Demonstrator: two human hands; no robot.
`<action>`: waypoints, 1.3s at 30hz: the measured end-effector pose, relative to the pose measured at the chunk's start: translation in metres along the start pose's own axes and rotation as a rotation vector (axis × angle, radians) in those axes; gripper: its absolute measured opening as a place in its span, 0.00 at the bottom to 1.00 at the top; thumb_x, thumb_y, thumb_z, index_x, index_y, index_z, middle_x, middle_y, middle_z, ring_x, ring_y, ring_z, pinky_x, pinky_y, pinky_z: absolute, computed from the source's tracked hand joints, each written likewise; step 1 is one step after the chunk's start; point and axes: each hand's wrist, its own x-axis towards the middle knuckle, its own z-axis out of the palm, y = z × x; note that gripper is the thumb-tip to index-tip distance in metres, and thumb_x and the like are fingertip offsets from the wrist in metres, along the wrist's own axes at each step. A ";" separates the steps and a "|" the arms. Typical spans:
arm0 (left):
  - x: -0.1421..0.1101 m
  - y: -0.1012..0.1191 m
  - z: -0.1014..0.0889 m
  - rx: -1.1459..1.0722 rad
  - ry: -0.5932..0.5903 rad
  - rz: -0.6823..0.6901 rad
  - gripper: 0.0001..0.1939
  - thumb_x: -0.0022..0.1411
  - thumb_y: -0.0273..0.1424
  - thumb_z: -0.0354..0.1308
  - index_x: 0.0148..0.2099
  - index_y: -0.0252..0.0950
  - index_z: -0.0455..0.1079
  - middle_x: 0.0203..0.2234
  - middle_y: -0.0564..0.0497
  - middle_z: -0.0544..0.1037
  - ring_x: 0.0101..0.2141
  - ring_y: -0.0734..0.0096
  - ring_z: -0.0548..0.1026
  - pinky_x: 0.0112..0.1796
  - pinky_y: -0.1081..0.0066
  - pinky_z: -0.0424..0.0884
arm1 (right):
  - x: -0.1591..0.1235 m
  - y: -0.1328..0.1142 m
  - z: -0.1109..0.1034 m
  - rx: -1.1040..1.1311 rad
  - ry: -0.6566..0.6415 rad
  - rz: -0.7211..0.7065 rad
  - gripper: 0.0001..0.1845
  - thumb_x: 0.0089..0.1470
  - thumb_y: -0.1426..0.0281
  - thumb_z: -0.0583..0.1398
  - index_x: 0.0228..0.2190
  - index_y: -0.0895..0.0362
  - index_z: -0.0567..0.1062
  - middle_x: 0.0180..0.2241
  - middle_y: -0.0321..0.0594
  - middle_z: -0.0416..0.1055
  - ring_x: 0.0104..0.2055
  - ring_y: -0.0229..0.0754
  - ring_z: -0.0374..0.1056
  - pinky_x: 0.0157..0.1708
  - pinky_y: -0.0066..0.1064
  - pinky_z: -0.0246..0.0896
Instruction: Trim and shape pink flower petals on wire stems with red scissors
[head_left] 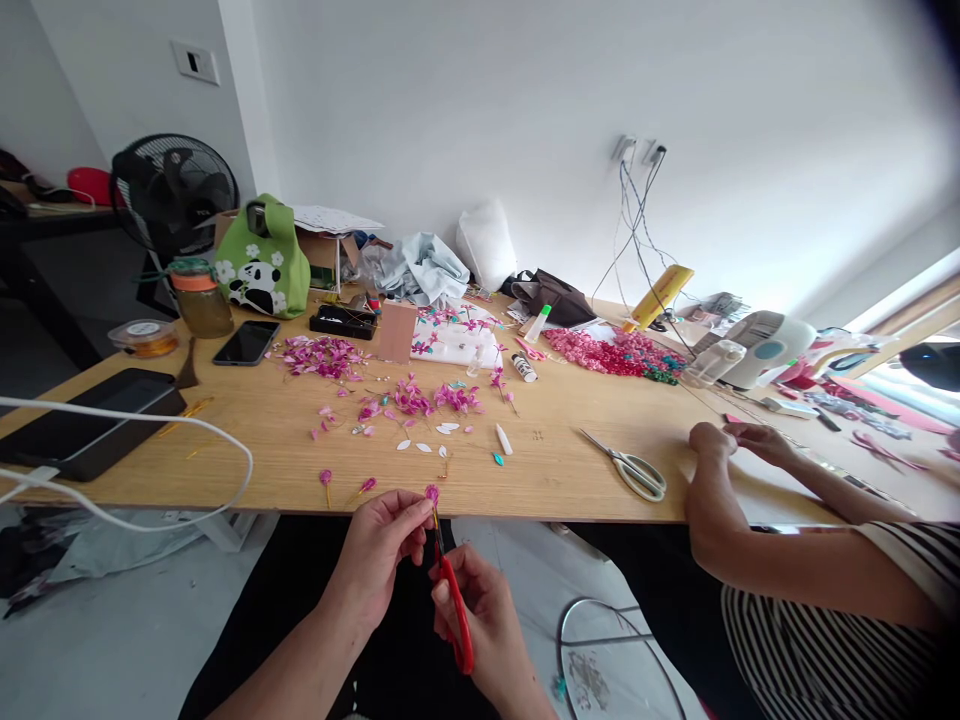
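Note:
My left hand (382, 545) is raised at the table's front edge, its thumb and fingers pinching a small purple-pink flower (432, 494) on a thin wire stem. Just below it, my right hand (480, 610) is closed around red-handled scissors (459, 620), seen edge-on. Their dark narrow tips point up at the stem; whether the blades are apart is unclear. Two similar flowers on yellow stems lie left of my hands, one pink flower (325, 477) upright to the viewer and another pink flower (367, 485) slanted. White petals (424, 448) and a turquoise leaf (498, 459) lie beyond.
Purple petal piles (322, 357) cover the table's middle left. Pale-handled scissors (637, 474) and a white tube (503, 439) lie to the right. At the right, a co-worker's hands (739, 440) work over the table. A white cable (244, 450) loops across the left edge near a tablet (97, 415).

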 end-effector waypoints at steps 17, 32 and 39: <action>-0.003 -0.001 0.006 -0.013 0.023 0.051 0.14 0.51 0.35 0.64 0.22 0.33 0.67 0.16 0.57 0.65 0.17 0.81 0.61 0.20 0.78 0.57 | -0.001 0.004 0.003 0.014 0.033 -0.012 0.19 0.52 0.56 0.62 0.29 0.60 0.67 0.20 0.29 0.60 0.18 0.30 0.55 0.17 0.20 0.50; -0.004 -0.002 0.007 -0.025 0.043 0.047 0.14 0.51 0.35 0.65 0.22 0.33 0.67 0.16 0.57 0.65 0.17 0.81 0.60 0.19 0.78 0.57 | -0.001 0.005 0.004 0.009 0.029 -0.037 0.18 0.54 0.56 0.60 0.29 0.59 0.67 0.21 0.31 0.61 0.19 0.31 0.55 0.18 0.22 0.52; -0.004 -0.002 0.007 -0.006 0.023 0.047 0.14 0.52 0.35 0.64 0.22 0.33 0.67 0.16 0.57 0.65 0.17 0.81 0.61 0.20 0.78 0.57 | -0.003 0.008 0.003 -0.034 0.044 -0.039 0.16 0.55 0.58 0.60 0.29 0.59 0.68 0.22 0.32 0.63 0.21 0.32 0.56 0.19 0.22 0.52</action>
